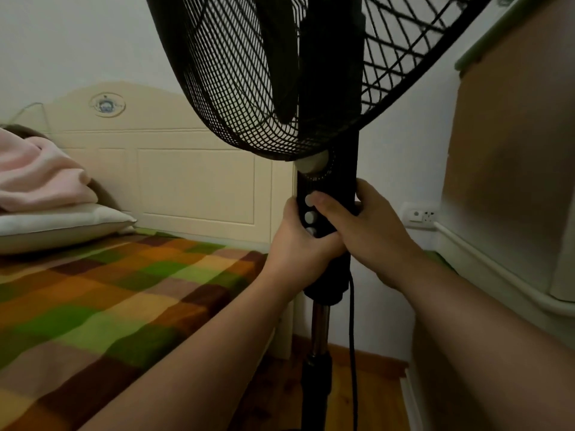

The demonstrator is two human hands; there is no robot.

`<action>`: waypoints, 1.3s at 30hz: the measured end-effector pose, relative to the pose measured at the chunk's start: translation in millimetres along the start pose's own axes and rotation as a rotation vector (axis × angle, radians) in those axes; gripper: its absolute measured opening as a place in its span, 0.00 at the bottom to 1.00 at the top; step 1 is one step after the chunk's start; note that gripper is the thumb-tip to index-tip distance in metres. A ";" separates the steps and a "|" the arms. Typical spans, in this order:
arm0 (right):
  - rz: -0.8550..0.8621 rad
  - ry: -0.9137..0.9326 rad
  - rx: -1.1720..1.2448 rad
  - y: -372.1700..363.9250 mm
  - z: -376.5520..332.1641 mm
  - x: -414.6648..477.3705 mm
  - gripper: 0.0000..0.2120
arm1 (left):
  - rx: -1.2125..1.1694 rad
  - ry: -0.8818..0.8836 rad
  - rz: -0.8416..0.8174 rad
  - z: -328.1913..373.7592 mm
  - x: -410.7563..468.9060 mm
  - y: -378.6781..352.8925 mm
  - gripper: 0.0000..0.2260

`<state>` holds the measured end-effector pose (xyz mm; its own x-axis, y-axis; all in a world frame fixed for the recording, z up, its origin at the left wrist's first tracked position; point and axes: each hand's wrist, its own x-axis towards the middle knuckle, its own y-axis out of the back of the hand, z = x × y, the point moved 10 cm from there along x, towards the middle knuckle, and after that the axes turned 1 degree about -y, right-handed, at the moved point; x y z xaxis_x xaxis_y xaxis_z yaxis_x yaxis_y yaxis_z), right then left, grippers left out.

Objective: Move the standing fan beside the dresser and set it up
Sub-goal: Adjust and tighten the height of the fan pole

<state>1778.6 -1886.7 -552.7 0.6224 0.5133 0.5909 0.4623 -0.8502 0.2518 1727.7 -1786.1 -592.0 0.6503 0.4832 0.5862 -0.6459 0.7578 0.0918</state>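
A black standing fan [273, 76] stands upright in front of me, between the bed and the dresser [513, 169] on the right. Its mesh cage fills the top of the view. Below the cage is a black control column [326, 185] with a pale dial and three round pale buttons. My left hand [298, 241] grips the column from the left. My right hand [361, 225] grips it from the right, with its thumb on the top button. A chrome pole [320, 328] runs down from the column, and a black cord [352, 337] hangs beside it. The fan's base is out of view.
A bed with a checked blanket [109, 290] and a cream headboard [193, 169] fills the left. A pillow [62, 225] and a pink cloth [37, 175] lie at its head. A wall socket [421, 215] sits low on the wall by the dresser. Wooden floor [367, 396] shows below.
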 end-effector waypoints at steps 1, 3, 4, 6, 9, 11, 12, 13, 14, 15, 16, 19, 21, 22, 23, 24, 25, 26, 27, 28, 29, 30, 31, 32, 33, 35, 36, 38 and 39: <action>-0.014 -0.004 0.009 -0.2 1.3 0.7 0.18 | 0.007 -0.005 0.012 1.2 -1.3 0.2 0.26; -0.041 -0.010 0.030 -0.8 4.0 2.1 0.17 | 0.034 -0.008 0.033 3.3 -3.4 1.3 0.25; -0.054 -0.012 0.035 -1.0 5.0 2.6 0.17 | 0.046 -0.007 0.044 3.6 -4.3 2.0 0.25; -0.083 -0.019 0.042 -1.6 6.9 3.2 0.18 | 0.062 -0.007 0.062 3.9 -6.1 2.1 0.25; -0.130 -0.034 0.062 -2.6 8.8 3.4 0.21 | 0.072 -0.012 0.089 4.4 -8.2 1.5 0.26; -0.165 -0.048 0.082 -3.0 11.4 4.4 0.24 | 0.086 -0.021 0.116 5.9 -9.6 1.7 0.26; -0.184 -0.058 0.094 -3.3 12.8 4.5 0.27 | 0.096 -0.025 0.127 6.4 -10.1 1.4 0.26; -0.205 -0.070 0.117 -3.8 14.4 4.6 0.30 | 0.106 -0.029 0.137 6.9 -11.1 0.8 0.27; -0.227 -0.084 0.149 -4.4 15.5 4.4 0.32 | 0.115 -0.030 0.146 7.2 -11.9 0.2 0.27; -0.247 -0.093 0.181 -5.0 16.4 4.4 0.31 | 0.126 -0.030 0.153 7.3 -12.6 -0.1 0.27; -0.261 -0.097 0.207 -5.3 16.5 4.2 0.28 | 0.138 -0.031 0.155 7.2 -12.5 -0.7 0.27; -0.264 -0.109 0.255 -7.2 18.7 1.8 0.26 | 0.104 -0.035 0.109 4.7 -10.2 -1.7 0.29; -0.221 -0.117 0.258 -9.3 22.4 -0.8 0.24 | 0.039 -0.019 0.042 1.1 -7.6 -0.7 0.30; -0.180 -0.113 0.251 -10.2 23.1 -2.9 0.22 | 0.011 -0.011 0.006 -0.5 -6.4 -0.1 0.31; -0.122 -0.107 0.237 -10.5 24.1 -5.1 0.19 | -0.002 -0.009 -0.020 -2.0 -5.0 1.3 0.30; -0.049 -0.102 0.226 -9.8 25.1 -7.4 0.18 | -0.003 -0.010 -0.037 -3.7 -3.4 2.7 0.30; 0.032 -0.098 0.219 -7.7 27.0 -10.2 0.17 | -0.006 -0.013 -0.052 -5.1 -2.5 3.1 0.30; 0.104 -0.091 0.211 -5.1 28.1 -13.9 0.17 | -0.020 -0.010 -0.064 -6.5 -2.5 2.5 0.30; 0.158 -0.078 0.194 -3.5 28.7 -17.6 0.16 | -0.041 -0.003 -0.081 -8.6 -3.1 1.2 0.29; 0.189 -0.063 0.169 -3.0 28.5 -20.9 0.17 | -0.064 0.011 -0.104 -11.3 -4.1 -0.9 0.28; 0.200 -0.050 0.142 -3.4 28.5 -23.4 0.18 | -0.083 0.021 -0.138 -13.0 -5.7 -4.0 0.25; 0.198 -0.039 0.122 -4.5 28.2 -25.4 0.19 | -0.097 0.025 -0.174 -13.9 -7.6 -6.9 0.22; 0.190 -0.026 0.105 -5.6 27.8 -26.1 0.19 | -0.100 0.021 -0.199 -13.9 -9.2 -8.8 0.19; 0.177 -0.011 0.093 -6.4 26.8 -26.2 0.19 | -0.102 0.013 -0.208 -12.9 -10.1 -9.5 0.18; 0.164 0.002 0.082 -6.7 26.0 -25.9 0.18 | -0.099 0.003 -0.206 -12.2 -10.5 -9.4 0.18; 0.139 0.019 0.066 -6.3 24.0 -24.7 0.14 | -0.100 -0.006 -0.194 -10.7 -10.7 -9.3 0.17; 0.126 0.022 0.064 -6.1 22.8 -24.1 0.12 | -0.105 -0.009 -0.190 -9.4 -11.3 -9.5 0.17; 0.100 0.020 0.072 -5.3 22.3 -23.1 0.12 | -0.107 -0.011 -0.177 -9.6 -11.2 -9.3 0.17; 0.086 0.015 0.074 -4.8 22.4 -22.7 0.13 | -0.111 -0.008 -0.169 -10.7 -10.9 -9.2 0.18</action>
<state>1776.3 -1891.7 -584.6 0.6523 0.4363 0.6198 0.4533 -0.8799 0.1423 1730.8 -1793.6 -607.9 0.7421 0.3419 0.5766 -0.4798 0.8716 0.1006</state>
